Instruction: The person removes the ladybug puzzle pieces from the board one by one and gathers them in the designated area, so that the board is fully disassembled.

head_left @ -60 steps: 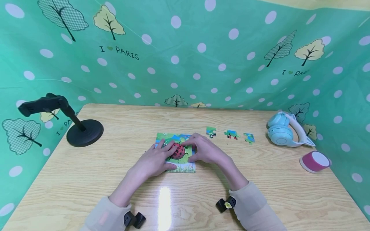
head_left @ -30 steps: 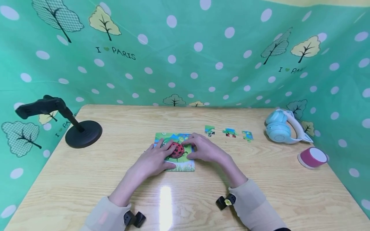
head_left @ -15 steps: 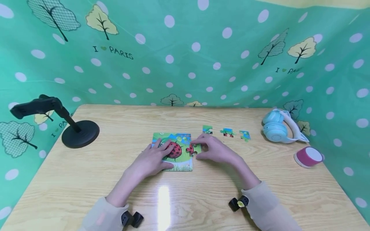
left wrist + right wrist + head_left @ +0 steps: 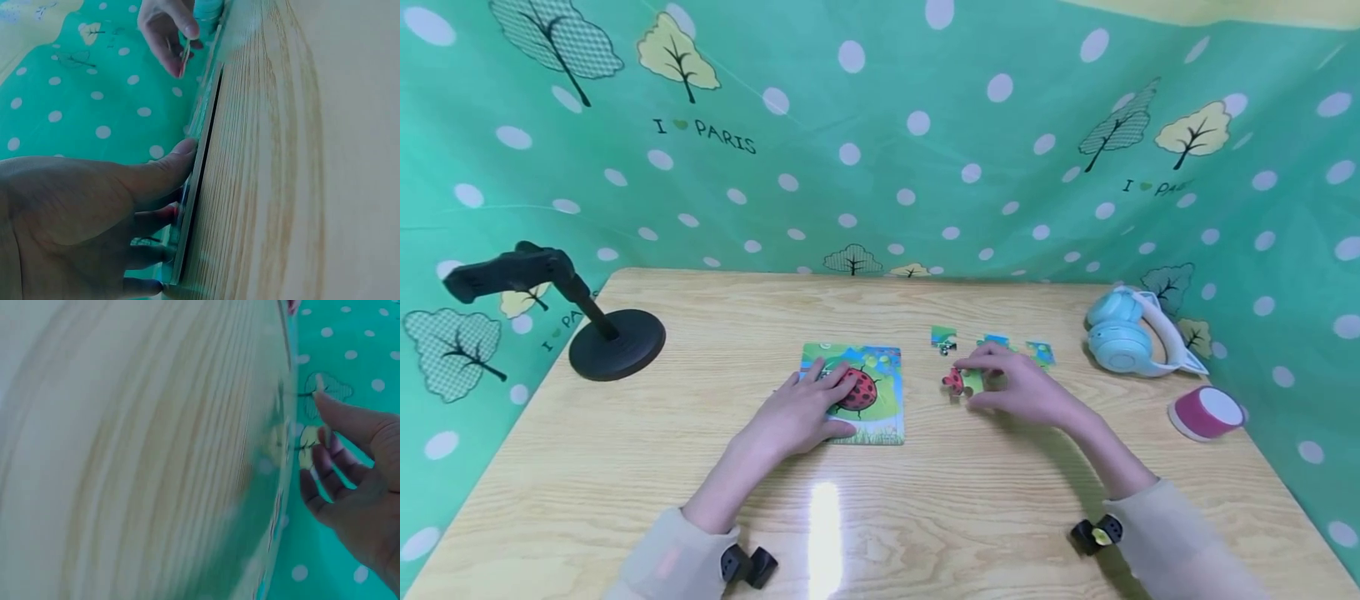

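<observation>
My left hand (image 4: 801,417) lies on a ladybug jigsaw puzzle (image 4: 886,404), its fingers spread over the left part of the picture. In the left wrist view its thumb and fingertips rest on the thin puzzle board. To the right of the puzzle, my right hand (image 4: 1018,387) pinches a jigsaw puzzle piece (image 4: 973,382) between thumb and fingers, red with spots on one side and green on the other. The left wrist view shows this piece edge-on, raised above the table. My palm and fingers cover part of the ladybug.
Behind the right hand lie loose pieces: one green (image 4: 943,335), one partly hidden blue (image 4: 997,339), one blue and green (image 4: 1041,352). Blue headphones (image 4: 1123,342) and a magenta-and-white cylinder (image 4: 1204,413) stand at the right. A black stand (image 4: 617,346) is at the left on the wooden table (image 4: 715,333).
My right hand has drawn the piece off the puzzle's right side and carried it to the right, close to the loose pieces. My left hand has stayed on the puzzle.
</observation>
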### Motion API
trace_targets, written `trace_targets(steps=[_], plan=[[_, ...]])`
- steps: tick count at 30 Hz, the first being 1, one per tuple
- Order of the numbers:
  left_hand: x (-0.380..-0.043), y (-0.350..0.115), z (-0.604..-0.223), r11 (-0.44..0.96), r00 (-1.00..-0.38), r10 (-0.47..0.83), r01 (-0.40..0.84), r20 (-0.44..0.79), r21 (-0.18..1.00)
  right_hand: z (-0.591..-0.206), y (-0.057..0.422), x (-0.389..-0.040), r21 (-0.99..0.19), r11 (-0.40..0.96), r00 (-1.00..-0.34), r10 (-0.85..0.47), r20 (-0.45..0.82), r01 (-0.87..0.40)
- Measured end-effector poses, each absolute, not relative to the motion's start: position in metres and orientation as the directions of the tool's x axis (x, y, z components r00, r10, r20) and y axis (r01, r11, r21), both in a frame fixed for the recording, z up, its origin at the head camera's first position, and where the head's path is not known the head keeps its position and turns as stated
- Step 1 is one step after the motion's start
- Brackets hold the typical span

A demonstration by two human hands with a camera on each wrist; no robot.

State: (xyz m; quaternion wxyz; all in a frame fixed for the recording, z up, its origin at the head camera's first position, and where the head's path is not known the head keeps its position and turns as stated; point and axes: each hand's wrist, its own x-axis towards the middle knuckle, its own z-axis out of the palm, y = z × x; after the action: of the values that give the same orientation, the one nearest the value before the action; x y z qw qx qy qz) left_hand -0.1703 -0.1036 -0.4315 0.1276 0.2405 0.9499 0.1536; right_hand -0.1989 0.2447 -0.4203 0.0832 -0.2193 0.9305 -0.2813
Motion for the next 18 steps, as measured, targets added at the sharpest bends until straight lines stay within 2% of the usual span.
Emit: trace_targets(steps=[5,18], plan=[[-0.17,-0.103,-0.433,0.836,-0.859,0.49,0.418,-0.144,0.355,-0.417,0.267,-0.199,-0.535,0.755,-0.899,-0.438,0.02,-0.379],[-0.172,-0.102,-0.434,0.839,-0.869,0.481,0.417,-0.118,0.35,-0.421,0.315,-0.195,-0.502,0.794,-0.922,-0.388,0.018,-0.344]])
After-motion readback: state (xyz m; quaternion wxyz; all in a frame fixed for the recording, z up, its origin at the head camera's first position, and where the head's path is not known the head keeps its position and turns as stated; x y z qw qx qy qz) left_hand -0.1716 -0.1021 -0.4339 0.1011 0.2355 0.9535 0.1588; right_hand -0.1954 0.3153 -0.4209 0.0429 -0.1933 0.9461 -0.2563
